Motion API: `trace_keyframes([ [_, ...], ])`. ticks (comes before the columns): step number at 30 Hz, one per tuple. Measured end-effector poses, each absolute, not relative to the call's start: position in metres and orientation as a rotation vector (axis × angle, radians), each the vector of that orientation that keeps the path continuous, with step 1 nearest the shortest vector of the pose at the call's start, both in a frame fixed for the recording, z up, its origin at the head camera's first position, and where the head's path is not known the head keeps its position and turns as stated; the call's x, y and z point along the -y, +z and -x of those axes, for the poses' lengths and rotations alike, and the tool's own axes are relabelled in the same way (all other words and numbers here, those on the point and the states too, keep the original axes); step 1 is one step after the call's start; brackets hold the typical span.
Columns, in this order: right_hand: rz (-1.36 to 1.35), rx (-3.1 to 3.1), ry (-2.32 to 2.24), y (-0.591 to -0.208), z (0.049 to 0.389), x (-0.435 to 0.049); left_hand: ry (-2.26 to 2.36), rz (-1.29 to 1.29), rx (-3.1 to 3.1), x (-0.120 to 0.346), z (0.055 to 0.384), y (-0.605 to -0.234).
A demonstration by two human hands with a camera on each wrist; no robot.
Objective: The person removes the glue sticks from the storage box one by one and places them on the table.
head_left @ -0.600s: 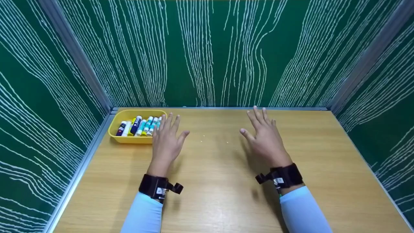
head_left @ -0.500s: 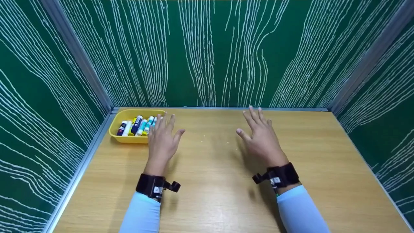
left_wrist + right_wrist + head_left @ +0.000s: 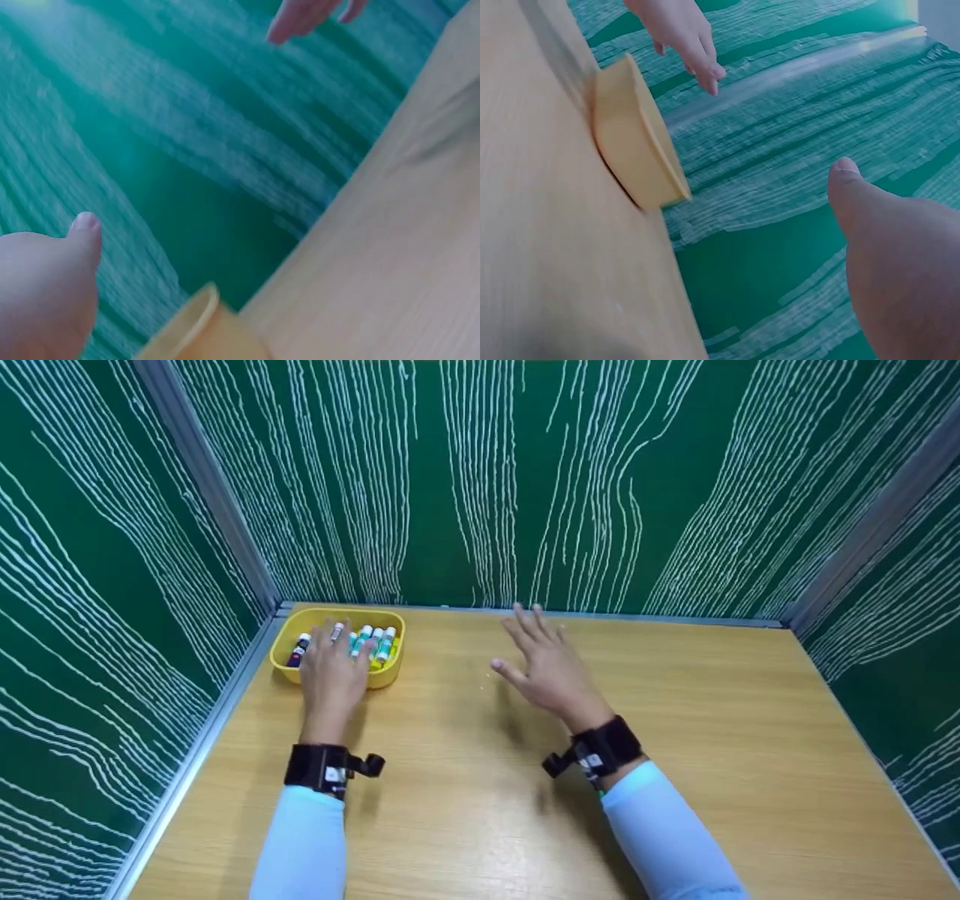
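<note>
My left hand (image 3: 330, 679) is over a yellow plastic bin (image 3: 385, 680) at the back left of the table, its fingers loosely bent above the contents. Several glue sticks lie in the bin: a dark one (image 3: 298, 651) shows left of the hand, and teal-and-white ones (image 3: 386, 645) to its right. The hand hides the middle ones. From the right wrist, the left hand (image 3: 679, 34) appears above the bin (image 3: 634, 142), its fingers pointing down and holding nothing visible. My right hand (image 3: 553, 671) hovers over the middle of the table, fingers spread, holding nothing.
Green panels (image 3: 480, 480) with wavy white lines enclose the wooden table (image 3: 450, 780) at the back and both sides. Grey metal strips (image 3: 217, 487) run along the corners and edges. Small pale specks lie near the right hand.
My left hand has moved left, from the bin's right end to over its middle, and its fingers bend more. The right hand has shifted left, still spread. The head view has turned slightly.
</note>
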State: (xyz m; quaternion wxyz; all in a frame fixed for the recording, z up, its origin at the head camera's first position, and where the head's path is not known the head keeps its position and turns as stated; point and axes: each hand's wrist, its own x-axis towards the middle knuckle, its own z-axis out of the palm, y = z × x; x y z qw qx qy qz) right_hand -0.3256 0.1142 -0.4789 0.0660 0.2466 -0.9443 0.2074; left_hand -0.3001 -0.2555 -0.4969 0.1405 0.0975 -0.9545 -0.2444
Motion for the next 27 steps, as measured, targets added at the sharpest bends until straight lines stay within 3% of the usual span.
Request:
trace_keyframes([
  [6,-0.878,2.849,0.733,-0.489,0.319,-0.064,-0.855,-0.642,2.628,0.288,0.307,-0.511],
  [11,-0.965,2.903,0.716,-0.496,0.314,-0.030,-0.950,-0.793,2.580,0.308,0.311,-0.524],
  [27,-1.264,2.936,0.508,-0.514,0.307,0.038,-1.137,-0.864,2.579,0.330,0.317,-0.541],
])
